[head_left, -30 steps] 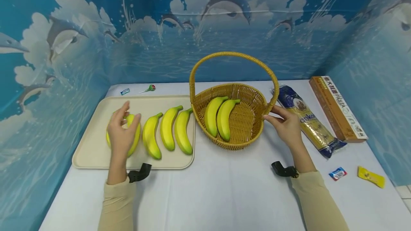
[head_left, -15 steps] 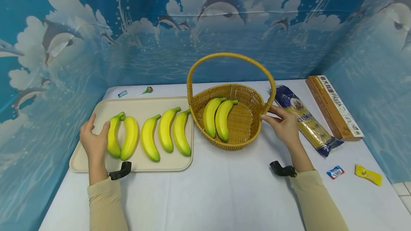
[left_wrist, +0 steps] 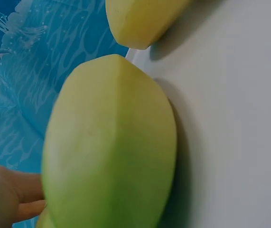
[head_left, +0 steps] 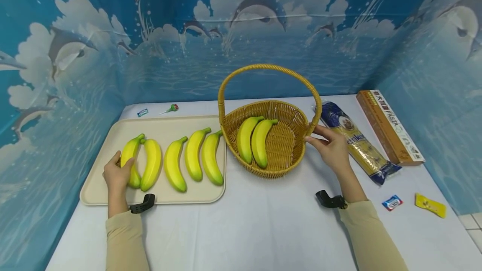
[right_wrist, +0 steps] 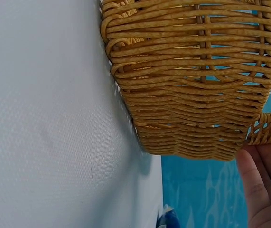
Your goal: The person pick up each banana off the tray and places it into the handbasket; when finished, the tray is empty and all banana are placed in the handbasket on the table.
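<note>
At the left end of the beige tray (head_left: 158, 126), my left hand (head_left: 117, 175) grips the leftmost banana (head_left: 132, 154), thumb over its near side and fingers at its outer side. Another banana (head_left: 152, 164) lies right beside it; in the left wrist view a large banana (left_wrist: 109, 142) covers most of the hand's work. Three more bananas (head_left: 193, 158) lie toward the tray's right end. My right hand (head_left: 333, 147) holds the wicker basket (head_left: 280, 145) where its handle joins the rim on the right. Two bananas (head_left: 256, 141) lie in the basket's left part.
Right of the basket lie a pasta packet (head_left: 355, 141) and a brown pasta box (head_left: 389, 129). Two small wrapped sweets, one blue and red (head_left: 392, 203), one yellow (head_left: 430, 205), lie at front right. A lollipop (head_left: 173, 108) and a small blue sweet (head_left: 142, 113) lie behind the tray.
My left hand has moved left from above the two leftmost bananas to the tray's left side, then closed in on the leftmost banana. My right hand has stayed at the basket.
</note>
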Available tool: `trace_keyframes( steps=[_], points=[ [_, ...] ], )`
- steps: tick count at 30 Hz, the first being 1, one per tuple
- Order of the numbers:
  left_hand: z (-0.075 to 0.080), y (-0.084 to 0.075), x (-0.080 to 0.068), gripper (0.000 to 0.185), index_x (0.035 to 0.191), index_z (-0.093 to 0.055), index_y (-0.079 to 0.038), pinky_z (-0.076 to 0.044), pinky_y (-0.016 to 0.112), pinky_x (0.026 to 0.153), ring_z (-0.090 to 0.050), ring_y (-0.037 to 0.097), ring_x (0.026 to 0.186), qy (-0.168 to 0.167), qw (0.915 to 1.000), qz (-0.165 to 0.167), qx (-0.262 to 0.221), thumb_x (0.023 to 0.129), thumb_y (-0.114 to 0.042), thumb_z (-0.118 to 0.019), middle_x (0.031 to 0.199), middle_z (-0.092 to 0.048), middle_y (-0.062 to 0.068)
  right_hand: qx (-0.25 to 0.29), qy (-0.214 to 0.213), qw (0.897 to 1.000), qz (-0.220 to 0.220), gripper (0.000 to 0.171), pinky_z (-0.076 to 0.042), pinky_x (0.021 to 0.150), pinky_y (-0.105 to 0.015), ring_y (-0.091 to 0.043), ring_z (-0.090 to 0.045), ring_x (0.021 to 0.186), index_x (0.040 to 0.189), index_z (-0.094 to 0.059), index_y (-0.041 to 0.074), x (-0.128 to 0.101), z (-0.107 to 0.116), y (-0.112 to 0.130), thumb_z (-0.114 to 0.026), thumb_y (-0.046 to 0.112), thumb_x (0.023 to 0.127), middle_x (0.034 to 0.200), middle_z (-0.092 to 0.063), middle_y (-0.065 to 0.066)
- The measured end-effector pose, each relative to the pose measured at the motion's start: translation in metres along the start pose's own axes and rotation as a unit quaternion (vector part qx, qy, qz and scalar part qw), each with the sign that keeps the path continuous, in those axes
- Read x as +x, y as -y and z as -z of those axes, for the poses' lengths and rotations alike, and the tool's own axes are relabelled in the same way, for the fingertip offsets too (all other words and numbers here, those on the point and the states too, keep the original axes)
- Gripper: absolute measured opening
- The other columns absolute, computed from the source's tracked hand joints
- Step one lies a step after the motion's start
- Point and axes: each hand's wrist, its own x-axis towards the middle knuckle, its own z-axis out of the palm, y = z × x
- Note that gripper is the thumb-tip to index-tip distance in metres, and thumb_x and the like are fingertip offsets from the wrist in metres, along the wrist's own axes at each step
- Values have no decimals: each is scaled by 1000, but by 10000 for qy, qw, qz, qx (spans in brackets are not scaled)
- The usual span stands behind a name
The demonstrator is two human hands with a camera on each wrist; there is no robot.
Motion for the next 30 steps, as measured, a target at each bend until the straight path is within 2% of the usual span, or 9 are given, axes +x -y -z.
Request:
trace_keyframes(
  steps=[5,7,12,16,20,22,24,27,30],
  points=[
    [-2,2,1,59,151,-32,-3,-36,50,110,-35,45,135,-133,9997,165,-128,98,-18,-54,145,-42,30,3,-1,10000,4,41,-50,73,-7,4,-65,95,124,-65,-2,-1,0,0,-74,11,86,118,-67,-24],
    [-2,2,0,59,150,-34,-3,-36,49,110,-35,44,135,-189,9995,199,-126,97,-18,-55,144,-43,30,57,10,10000,13,41,-50,73,-7,18,-57,92,124,-65,-3,-2,0,0,-74,10,86,118,-66,-26],
    [0,-1,-4,61,149,-37,-2,-38,44,103,-41,40,127,-509,9985,106,-141,94,-17,-59,140,-46,29,87,45,9999,43,41,-50,73,-7,18,-57,92,124,-65,-4,-3,-1,-1,-73,8,86,118,-66,-26],
    [4,-15,-11,61,147,-42,-5,-41,25,87,-48,21,107,-884,9957,-11,-285,92,-20,-63,134,-49,23,61,33,10000,44,41,-50,73,-7,16,-59,91,124,-65,-3,-2,-1,-1,-74,10,86,119,-67,-24],
    [10,-41,-27,61,145,-48,-12,-38,13,76,-41,-1,89,-1091,9911,-74,-765,89,-25,-66,114,-54,-1,24,52,10000,-1,42,-50,73,-7,14,-59,93,125,-65,-2,-1,-1,-2,-74,12,86,120,-67,-23],
    [10,-57,-39,60,143,-52,-12,-39,13,74,-41,-4,85,-1193,9863,-337,-1091,86,-23,-68,103,-50,-13,17,55,10000,-8,42,-50,73,-7,13,-60,93,125,-65,-2,0,-1,-2,-73,12,86,120,-66,-23],
    [7,-72,-54,57,138,-56,-10,-41,14,71,-43,-2,84,-1318,9782,-825,-1374,84,-19,-71,96,-46,-18,36,51,10000,11,42,-50,73,-7,14,-60,93,125,-65,-3,0,-1,-2,-73,11,86,120,-66,-24],
    [-3,-92,-76,54,132,-62,-6,-42,15,68,-46,0,83,-1490,9617,-1582,-1673,80,-12,-73,93,-45,-20,64,35,10000,28,42,-50,74,-7,15,-58,94,124,-64,-4,0,0,-2,-73,11,86,120,-67,-23],
    [-18,-108,-96,53,129,-64,-4,-42,14,67,-47,1,82,-1426,9518,-2047,-1785,78,-10,-74,92,-44,-16,54,19,10000,14,42,-50,74,-7,16,-58,94,124,-65,-3,0,0,-2,-73,11,86,119,-66,-24]
  ],
)
